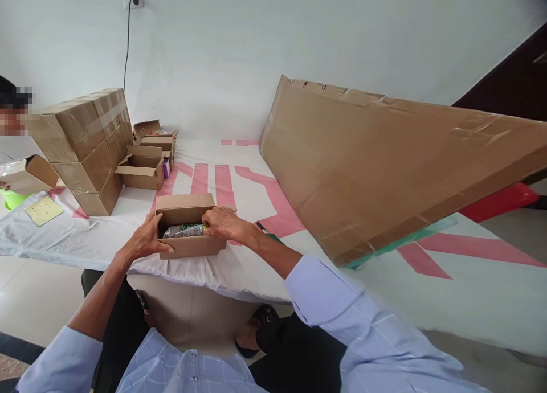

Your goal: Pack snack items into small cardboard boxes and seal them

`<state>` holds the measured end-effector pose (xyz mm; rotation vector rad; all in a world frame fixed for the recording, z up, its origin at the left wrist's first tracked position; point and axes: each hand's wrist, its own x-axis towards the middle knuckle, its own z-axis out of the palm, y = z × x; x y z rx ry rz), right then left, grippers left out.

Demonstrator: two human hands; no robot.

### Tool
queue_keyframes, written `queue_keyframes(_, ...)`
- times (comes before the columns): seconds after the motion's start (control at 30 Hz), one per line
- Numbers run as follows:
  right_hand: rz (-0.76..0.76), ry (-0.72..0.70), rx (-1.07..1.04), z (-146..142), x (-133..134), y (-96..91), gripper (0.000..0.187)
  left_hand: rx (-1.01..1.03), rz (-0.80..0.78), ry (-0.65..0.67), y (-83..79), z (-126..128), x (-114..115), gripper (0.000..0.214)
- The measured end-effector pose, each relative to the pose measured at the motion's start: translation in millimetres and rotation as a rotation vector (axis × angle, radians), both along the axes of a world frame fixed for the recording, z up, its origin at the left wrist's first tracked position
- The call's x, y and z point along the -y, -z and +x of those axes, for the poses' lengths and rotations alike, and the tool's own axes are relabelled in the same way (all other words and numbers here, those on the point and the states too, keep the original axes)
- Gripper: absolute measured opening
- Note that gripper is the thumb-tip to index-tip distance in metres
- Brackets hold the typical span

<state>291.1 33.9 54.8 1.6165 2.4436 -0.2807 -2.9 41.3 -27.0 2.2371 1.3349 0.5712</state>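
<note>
A small open cardboard box (192, 247) stands near the front edge of the cloth-covered table, its back flap raised. My left hand (146, 237) grips the box's left end, thumb along the front wall. Inside lies a clear plastic packet (184, 230) with dark contents and some green print. My right hand (224, 221) reaches over the box's right end, its curled fingers on the packet's right end. The fingertips are partly hidden there.
Taped cartons (92, 148) are stacked at the left, beside another open box (143, 168). A large cardboard sheet (384, 159) leans across the right side. A yellow card (44, 211) lies at the left edge. Another person's hand (4, 185) is near a tilted box (28, 176).
</note>
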Motion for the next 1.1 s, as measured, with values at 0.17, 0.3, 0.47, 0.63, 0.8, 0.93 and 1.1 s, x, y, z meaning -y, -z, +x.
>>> queue_keyframes(0.17,-0.020,0.015,0.030,-5,0,-0.1,0.021,-0.057,-0.015,-0.023,-4.3,4,7,0.124)
queue_keyframes(0.3,-0.034,0.011,0.015,-8,-2,0.9,0.023,-0.052,-0.003,-0.029,-3.9,5,9,0.122)
queue_keyframes(0.47,-0.018,0.027,-0.051,-3,-3,6.9,0.026,-0.052,-0.003,-0.012,-4.9,4,5,0.121)
queue_keyframes(0.63,-0.147,0.019,-0.120,8,-13,6.0,0.027,-0.111,-0.012,-0.014,-12.2,7,7,0.117)
queue_keyframes(0.8,-0.219,0.045,-0.084,5,-18,-0.8,0.033,-0.161,-0.021,-0.035,-16.4,9,7,0.112)
queue_keyframes(0.93,-0.169,0.014,-0.102,-1,-18,2.1,0.033,-0.207,-0.009,-0.036,-18.0,11,5,0.111)
queue_keyframes(1.1,-0.125,0.027,-0.196,3,-19,12.3,0.032,-0.259,-0.005,-0.036,-23.8,16,8,0.104)
